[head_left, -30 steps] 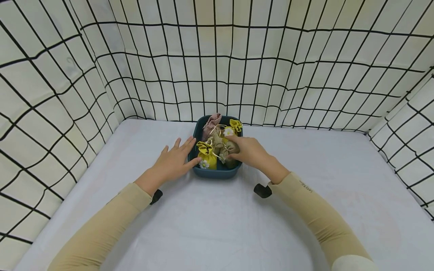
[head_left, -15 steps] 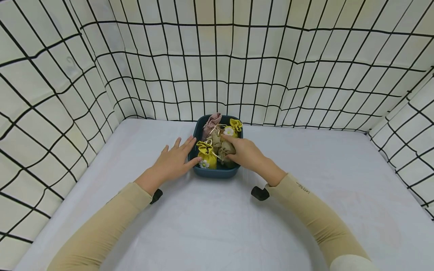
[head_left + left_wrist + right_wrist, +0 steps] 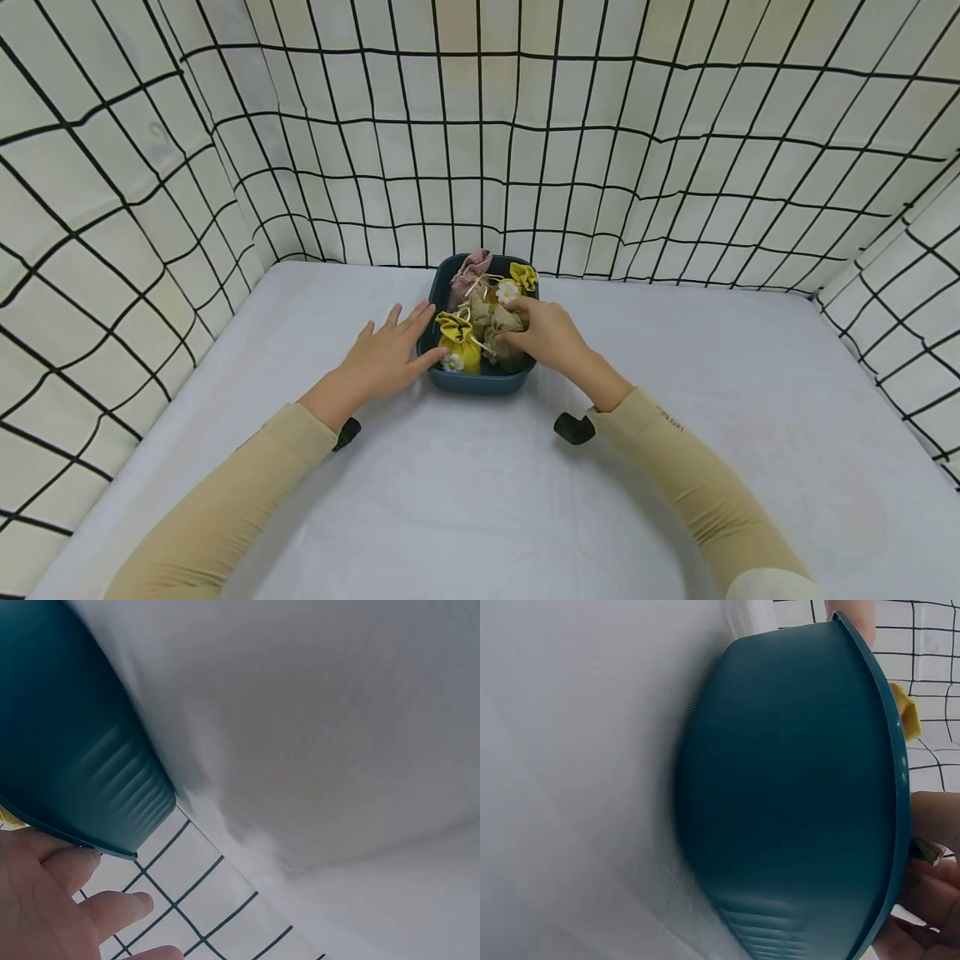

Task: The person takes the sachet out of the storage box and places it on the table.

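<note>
Left hand (image 3: 384, 354) spread, fingers at rim of tub (image 3: 480, 384); right hand (image 3: 553, 335) curled round khaki pouch (image 3: 501, 323).

a white cloth (image 3: 480, 500) lies spread out broad and flat, smooth but for faint creases. along its far edge and both sides rises a black grid (image 3: 512, 126) of thin wires or cords, its horizontal lines wavering slightly, with whitish walls (image 3: 495, 154) behind it. toward the upper right these walls turn yellowish in patches, and a peach-toned patch (image 3: 457, 25) shows at top centre. the light is soft and even; the cloth looks greyer in both wrist views.
</note>
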`<state>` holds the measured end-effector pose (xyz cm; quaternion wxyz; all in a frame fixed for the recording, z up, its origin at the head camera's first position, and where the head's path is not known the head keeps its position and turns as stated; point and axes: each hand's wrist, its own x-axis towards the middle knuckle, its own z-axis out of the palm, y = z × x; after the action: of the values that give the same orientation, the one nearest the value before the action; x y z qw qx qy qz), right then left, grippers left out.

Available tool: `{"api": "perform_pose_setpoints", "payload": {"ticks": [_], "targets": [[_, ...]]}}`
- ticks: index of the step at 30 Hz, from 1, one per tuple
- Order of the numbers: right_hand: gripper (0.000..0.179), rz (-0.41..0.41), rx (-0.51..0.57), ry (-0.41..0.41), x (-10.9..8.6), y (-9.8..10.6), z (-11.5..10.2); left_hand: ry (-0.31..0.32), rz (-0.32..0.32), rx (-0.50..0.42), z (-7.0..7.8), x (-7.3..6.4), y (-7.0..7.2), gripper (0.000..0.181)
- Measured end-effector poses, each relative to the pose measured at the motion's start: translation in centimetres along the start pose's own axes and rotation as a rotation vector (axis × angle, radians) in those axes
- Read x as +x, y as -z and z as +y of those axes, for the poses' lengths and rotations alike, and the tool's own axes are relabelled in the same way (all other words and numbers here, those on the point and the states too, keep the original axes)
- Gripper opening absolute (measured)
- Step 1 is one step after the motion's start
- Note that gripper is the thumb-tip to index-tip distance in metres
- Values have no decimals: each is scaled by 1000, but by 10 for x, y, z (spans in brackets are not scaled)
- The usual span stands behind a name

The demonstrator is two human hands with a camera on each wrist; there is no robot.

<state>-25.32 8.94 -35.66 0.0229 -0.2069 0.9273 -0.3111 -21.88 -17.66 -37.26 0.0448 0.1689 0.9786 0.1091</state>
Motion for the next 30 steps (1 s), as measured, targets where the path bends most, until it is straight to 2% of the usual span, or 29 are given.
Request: {"api": "perform_pose_setpoints", "payload": {"ticks": [3,10,15,18,23,30], "targets": [[51,-7,-64,7,1,-2,-1,-1,2,4,0,0,0,82],[44,-82,-307,8,3,-3,-10,-3,5,4,0,0,0,82],[46,-119,-418,61,3,-3,-15,-4,3,10,0,0,0,82],[47,-120,-419,75,4,-3,-16,-2,0,10,1,0,1,82],[47,-106,-371,79,5,-5,-14,1,-5,9,0,0,1,82],[55,-74,-292,129,5,-6,-10,1,-2,8,0,1,0,81]]}}
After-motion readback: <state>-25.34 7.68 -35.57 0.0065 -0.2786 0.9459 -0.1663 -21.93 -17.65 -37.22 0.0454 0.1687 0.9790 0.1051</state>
